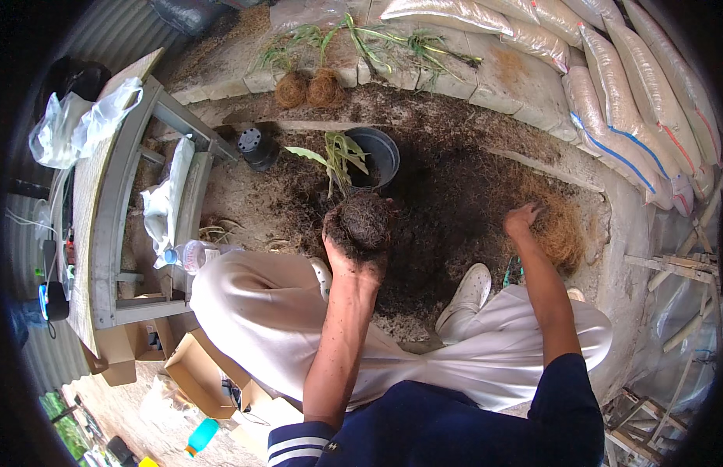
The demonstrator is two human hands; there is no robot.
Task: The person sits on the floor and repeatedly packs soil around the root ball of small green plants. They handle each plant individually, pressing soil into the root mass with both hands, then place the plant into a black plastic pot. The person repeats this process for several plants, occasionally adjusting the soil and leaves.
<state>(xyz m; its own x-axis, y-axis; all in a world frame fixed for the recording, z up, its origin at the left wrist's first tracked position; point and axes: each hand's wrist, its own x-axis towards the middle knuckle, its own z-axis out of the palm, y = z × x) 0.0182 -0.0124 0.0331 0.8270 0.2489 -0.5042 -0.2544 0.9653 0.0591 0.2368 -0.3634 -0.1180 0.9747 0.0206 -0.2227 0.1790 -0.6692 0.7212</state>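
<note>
My left hand (356, 245) holds the dark, soil-covered root ball (365, 220) of a leafy plant from below. The plant's drooping green leaves (340, 156) point away from me, beside a black plastic pot (386, 153) that lies just beyond. At the right, my right hand (522, 219) is at the edge of a heap of brown coconut fibre (557, 227), with its fingers partly bent; whether they grip any fibre cannot be told. Dark loose soil (437, 216) spreads between my two hands.
Two fibre-wrapped root balls (307, 89) and uprooted plants (396, 44) lie along the far ledge. A small black pot (257, 149) stands left of the large one. Filled sacks (624, 111) are piled at the far right. A metal-framed table (107, 192), a plastic bottle (195, 255) and cardboard boxes (201, 373) are at left.
</note>
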